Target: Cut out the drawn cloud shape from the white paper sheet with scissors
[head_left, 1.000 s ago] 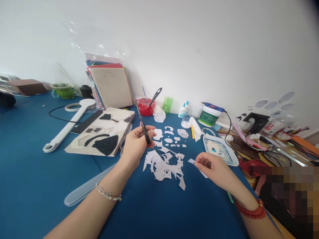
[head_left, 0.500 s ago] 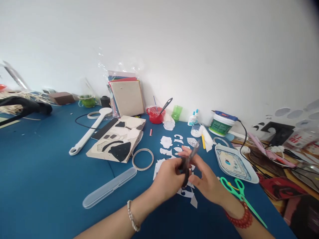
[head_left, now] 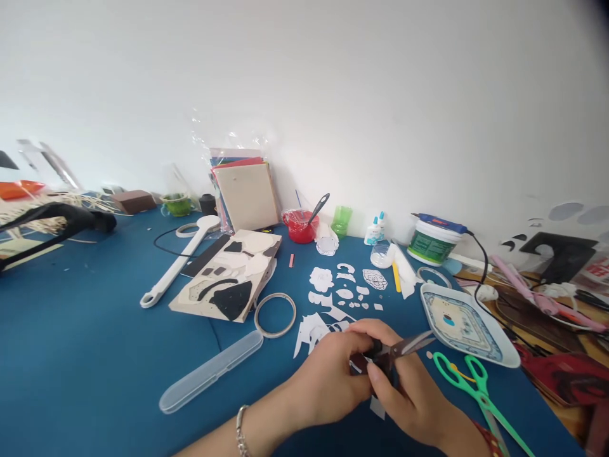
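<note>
The black scissors [head_left: 391, 357] have been swung from blades aimed upward to blades [head_left: 417, 343] aimed rightward, and the hands have been brought closer together. The scissors are held above the worktop [head_left: 109, 355], beside the white paper scraps [head_left: 313, 329]. Fingers could be nicked if the grip slipped, since the blades, seemingly slightly parted, are passed close over the right hand [head_left: 415, 400]. The left hand [head_left: 333, 373] is curled around the handles, its back turned upward; the right is closed in opposite, thumb against them. Whether paper is also pinched cannot be told.
</note>
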### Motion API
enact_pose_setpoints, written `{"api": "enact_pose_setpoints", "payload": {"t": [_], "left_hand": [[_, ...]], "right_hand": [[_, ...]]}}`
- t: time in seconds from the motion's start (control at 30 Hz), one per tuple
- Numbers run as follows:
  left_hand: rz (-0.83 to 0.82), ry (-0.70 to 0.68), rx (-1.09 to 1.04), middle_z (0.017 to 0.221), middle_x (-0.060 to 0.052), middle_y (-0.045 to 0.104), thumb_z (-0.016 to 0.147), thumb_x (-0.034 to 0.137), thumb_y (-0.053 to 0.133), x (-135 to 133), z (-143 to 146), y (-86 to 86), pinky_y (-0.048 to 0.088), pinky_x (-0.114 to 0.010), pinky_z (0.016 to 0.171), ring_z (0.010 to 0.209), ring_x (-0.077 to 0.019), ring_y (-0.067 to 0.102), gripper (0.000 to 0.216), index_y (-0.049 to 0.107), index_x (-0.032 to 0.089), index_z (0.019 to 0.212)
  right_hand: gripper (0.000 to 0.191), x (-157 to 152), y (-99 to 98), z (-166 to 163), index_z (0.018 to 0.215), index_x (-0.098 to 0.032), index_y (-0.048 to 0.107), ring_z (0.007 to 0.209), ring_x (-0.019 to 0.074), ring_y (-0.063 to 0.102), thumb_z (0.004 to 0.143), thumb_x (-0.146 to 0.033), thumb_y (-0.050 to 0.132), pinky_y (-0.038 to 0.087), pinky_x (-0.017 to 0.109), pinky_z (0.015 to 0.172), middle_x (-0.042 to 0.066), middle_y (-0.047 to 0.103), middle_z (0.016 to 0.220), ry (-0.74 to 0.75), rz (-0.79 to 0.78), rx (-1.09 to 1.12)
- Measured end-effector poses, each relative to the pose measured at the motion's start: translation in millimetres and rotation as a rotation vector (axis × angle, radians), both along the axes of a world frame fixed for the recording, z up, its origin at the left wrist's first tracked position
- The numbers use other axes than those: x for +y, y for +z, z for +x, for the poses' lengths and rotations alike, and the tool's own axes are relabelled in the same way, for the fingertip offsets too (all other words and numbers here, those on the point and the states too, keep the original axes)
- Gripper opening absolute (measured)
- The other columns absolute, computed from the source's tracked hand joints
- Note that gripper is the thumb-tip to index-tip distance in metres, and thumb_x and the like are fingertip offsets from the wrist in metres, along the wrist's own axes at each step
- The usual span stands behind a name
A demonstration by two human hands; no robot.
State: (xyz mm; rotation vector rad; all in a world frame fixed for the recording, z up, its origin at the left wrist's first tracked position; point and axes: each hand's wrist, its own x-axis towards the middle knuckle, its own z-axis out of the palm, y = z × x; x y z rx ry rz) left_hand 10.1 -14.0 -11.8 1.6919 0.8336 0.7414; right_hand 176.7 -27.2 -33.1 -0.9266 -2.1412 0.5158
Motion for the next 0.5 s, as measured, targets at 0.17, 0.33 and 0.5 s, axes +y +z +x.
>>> {"api": "enact_pose_setpoints", "payload": {"t": [0.17, 0.33, 0.5], "left_hand": [[0.013, 0.1, -0.065, 0.078, -0.002, 0.068, 0.075, 0.014, 0.057, -1, -1, -0.1, 0.046, -0.023, 0.057, 0.063, -0.013, 0.058, 0.021, 0.071, 0.018, 0.09], [0.45, 0.325, -0.201, 0.09, -0.005, 0.073, 0.088, 0.016, 0.051, -2, -12, 8.8, 0.053, -0.028, 0.065, 0.072, -0.016, 0.067, 0.025, 0.066, 0.024, 0.106], [0.961, 0.093, -0.116, 0.079, -0.001, 0.074, 0.09, 0.032, 0.056, -43, -40, 30.3, 0.057, -0.032, 0.066, 0.068, -0.0193, 0.069, 0.026, 0.062, 0.038, 0.114]], "right_hand": [[0.036, -1, 5.2, 11, 0.131, -0.028, 0.044, 0.11, 0.0214, 0.056, 0.095, -0.021, 0.042, 0.048, 0.033, 0.094, 0.006, 0.056, 0.123, -0.122, 0.062, 0.044], [0.027, 0, 10.3, 61, 0.118, -0.023, 0.049, 0.081, 0.0206, 0.062, 0.099, -0.039, 0.039, 0.051, 0.033, 0.074, 0.007, 0.062, 0.1, -0.405, -0.179, 0.257], [0.026, -6, -0.7, 90, 0.08, -0.022, 0.05, 0.066, 0.0212, 0.059, 0.095, -0.039, 0.037, 0.041, 0.033, 0.06, 0.004, 0.062, 0.074, -0.647, -0.447, -0.315]]}}
